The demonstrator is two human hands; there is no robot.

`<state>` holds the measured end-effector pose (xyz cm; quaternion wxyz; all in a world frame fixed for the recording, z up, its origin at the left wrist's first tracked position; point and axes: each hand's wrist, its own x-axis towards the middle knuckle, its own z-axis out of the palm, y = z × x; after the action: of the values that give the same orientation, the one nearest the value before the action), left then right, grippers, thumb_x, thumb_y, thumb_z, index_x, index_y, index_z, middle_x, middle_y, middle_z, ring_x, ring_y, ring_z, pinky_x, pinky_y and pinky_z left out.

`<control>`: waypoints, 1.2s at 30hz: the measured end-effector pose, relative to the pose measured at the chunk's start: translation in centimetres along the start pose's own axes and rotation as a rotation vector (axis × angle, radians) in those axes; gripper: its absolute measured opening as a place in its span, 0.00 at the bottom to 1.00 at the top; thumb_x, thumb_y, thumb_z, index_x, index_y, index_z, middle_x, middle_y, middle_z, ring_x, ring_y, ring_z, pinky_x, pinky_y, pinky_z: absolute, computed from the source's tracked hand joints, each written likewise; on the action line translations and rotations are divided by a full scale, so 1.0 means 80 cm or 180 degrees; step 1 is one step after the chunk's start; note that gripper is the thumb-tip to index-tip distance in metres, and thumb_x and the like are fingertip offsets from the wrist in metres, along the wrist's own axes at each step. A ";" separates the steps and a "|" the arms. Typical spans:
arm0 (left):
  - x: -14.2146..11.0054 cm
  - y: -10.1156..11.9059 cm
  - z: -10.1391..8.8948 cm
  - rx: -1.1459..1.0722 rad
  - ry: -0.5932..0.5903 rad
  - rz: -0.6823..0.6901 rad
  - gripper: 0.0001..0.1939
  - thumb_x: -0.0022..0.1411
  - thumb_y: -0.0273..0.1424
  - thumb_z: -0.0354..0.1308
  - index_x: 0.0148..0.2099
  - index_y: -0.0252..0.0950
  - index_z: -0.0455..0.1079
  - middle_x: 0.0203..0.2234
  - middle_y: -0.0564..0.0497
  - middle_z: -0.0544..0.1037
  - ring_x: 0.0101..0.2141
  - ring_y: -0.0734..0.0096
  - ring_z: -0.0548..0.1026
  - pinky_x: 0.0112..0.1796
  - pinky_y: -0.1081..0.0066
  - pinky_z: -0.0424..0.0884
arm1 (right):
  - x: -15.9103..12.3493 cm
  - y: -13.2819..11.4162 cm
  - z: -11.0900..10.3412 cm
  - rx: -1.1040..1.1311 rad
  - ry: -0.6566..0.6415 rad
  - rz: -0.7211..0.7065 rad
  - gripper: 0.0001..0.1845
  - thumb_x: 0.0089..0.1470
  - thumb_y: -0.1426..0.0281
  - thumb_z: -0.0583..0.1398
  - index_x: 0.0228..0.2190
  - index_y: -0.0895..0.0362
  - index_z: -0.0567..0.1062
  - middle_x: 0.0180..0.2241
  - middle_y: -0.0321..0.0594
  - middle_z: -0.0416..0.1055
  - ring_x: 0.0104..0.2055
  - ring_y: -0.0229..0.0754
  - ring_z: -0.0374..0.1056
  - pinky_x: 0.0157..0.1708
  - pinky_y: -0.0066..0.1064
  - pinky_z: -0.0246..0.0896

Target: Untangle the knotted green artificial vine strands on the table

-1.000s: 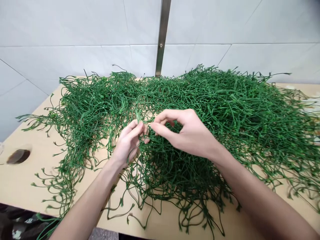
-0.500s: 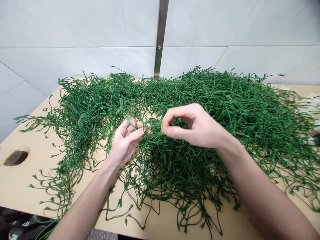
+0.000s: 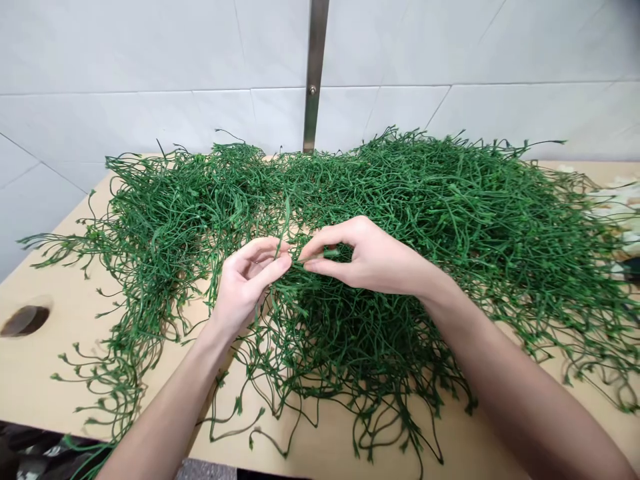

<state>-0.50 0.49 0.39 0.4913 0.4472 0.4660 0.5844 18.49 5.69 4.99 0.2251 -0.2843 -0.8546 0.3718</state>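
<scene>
Above the middle of a tangled heap of thin green plastic-looking stems [image 3: 350,333], my two hands nearly meet. My left hand [image 3: 243,283] pinches a green stem [image 3: 287,217] between thumb and fingers, and its upper end sticks up past the fingertips. Just to the right, my right hand [image 3: 370,257] is closed in a pinch, thumb against forefinger, on a slim green piece [image 3: 329,253] that looks like a stem end. Whether both hands hold the same stem I cannot tell. Small forked tips show on many loose stems.
The stems spread over a light wooden tabletop [image 3: 45,373] with a round hole [image 3: 25,321] at left. Behind stands a tiled wall [image 3: 150,47] with an upright metal bar [image 3: 314,80]. White and yellowish petal-like pieces [image 3: 617,207] lie at the right edge.
My right hand drew away to the right, then came back beside the left fingertips. The stem in my left hand tilted left and now points up again. The heap looks unchanged.
</scene>
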 end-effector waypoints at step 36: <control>0.000 -0.001 -0.003 -0.0436 -0.0525 -0.0349 0.06 0.49 0.25 0.66 0.31 0.34 0.72 0.25 0.55 0.78 0.23 0.75 0.77 0.28 0.74 0.74 | 0.010 0.019 0.012 0.1844 -0.0460 0.0786 0.10 0.52 0.67 0.65 0.32 0.63 0.75 0.25 0.36 0.73 0.25 0.31 0.62 0.26 0.25 0.55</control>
<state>-0.72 0.47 0.27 0.5886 0.4330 0.4067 0.5483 17.82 6.57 3.38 0.1885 -0.2828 -0.6861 0.6432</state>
